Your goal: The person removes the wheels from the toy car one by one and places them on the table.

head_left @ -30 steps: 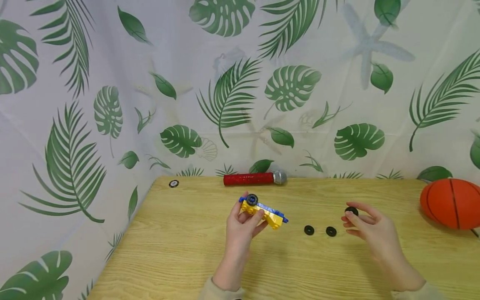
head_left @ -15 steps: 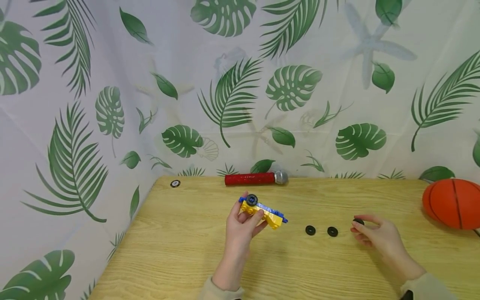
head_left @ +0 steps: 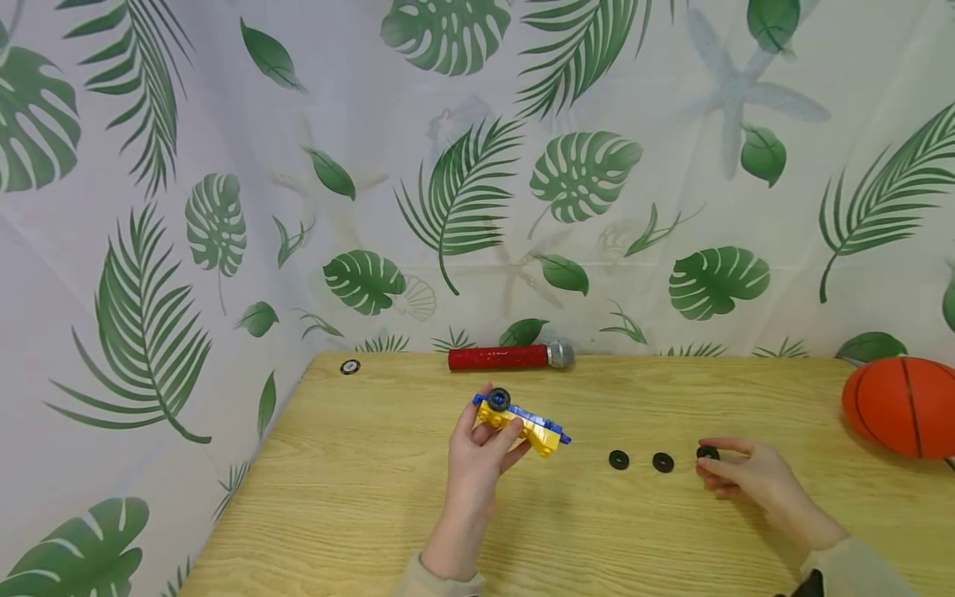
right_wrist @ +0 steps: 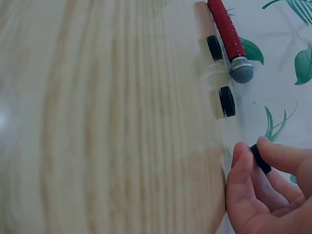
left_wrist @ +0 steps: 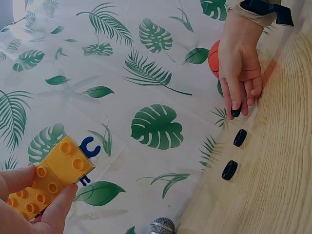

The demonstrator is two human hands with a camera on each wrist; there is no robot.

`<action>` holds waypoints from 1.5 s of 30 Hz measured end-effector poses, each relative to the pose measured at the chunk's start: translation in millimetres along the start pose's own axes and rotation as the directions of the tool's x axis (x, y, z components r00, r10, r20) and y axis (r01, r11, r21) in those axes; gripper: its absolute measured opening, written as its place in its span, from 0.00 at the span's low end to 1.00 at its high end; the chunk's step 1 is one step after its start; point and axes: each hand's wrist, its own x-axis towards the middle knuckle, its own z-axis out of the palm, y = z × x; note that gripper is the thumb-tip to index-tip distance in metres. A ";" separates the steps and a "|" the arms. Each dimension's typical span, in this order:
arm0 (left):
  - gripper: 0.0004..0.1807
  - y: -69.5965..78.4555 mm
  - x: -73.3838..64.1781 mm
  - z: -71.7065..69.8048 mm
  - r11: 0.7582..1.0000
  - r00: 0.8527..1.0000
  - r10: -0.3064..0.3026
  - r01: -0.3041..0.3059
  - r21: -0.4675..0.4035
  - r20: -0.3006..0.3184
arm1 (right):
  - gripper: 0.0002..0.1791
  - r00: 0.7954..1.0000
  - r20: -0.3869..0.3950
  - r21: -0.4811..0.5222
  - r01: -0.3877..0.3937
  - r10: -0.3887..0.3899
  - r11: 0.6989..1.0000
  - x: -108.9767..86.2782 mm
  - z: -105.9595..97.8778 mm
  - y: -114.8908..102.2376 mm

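Note:
My left hand [head_left: 481, 456] grips a yellow and blue toy car [head_left: 522, 423] above the table, its underside turned up. One black wheel [head_left: 499, 400] sits on the car's left end; a blue hook sticks out at the other end. In the left wrist view the car's yellow studs [left_wrist: 41, 197] show between thumb and fingers. Off to the right, my right hand [head_left: 753, 477] pinches a small black tyre [head_left: 708, 453] between thumb and fingers, low over the table. Two more black tyres, one [head_left: 618, 459] and another [head_left: 662, 463], lie flat in a row to its left.
Along the back edge of the wooden table [head_left: 336, 497] lies a red microphone [head_left: 511, 357]. A black and white disc [head_left: 350, 366] is at the far left corner. An orange ball [head_left: 903, 406] rests at the right. Behind hangs a leaf-print cloth [head_left: 477, 182].
My right hand has lowered toward the tabletop with the tyre, ending beside the two lying tyres. The left hand and the toy car have stayed almost still.

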 end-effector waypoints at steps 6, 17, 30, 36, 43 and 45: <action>0.34 0.2 -0.6 -1.2 1.000 1.000 -0.002 0.002 0.004 0.012 | 0.32 0.999 0.031 -0.077 0.010 -0.008 0.997 2.6 0.9 2.8; 0.34 2.7 -0.4 0.4 1.000 0.999 0.001 -0.001 0.001 0.033 | 0.31 0.999 0.035 -0.180 -0.012 0.019 0.984 5.7 4.5 -1.6; 0.38 3.6 -2.5 0.7 0.999 1.000 -0.019 0.019 0.036 0.018 | 0.34 0.999 -0.012 -0.206 -0.038 0.037 0.978 8.9 6.7 -1.1; 0.39 4.1 -4.4 -0.8 0.999 1.000 -0.025 0.025 0.048 0.010 | 0.36 1.000 -0.003 -0.199 -0.019 0.019 0.980 3.6 8.2 -1.1; 0.39 4.2 -5.0 -2.4 0.998 1.000 -0.029 0.029 0.063 -0.005 | 0.38 1.000 -0.007 -0.189 -0.010 0.008 0.982 -2.7 6.9 -3.1; 0.39 4.3 -5.1 -2.8 0.998 1.000 -0.025 0.026 0.062 -0.004 | 0.37 1.000 -0.019 -0.206 0.004 -0.008 0.978 -4.2 8.0 -6.5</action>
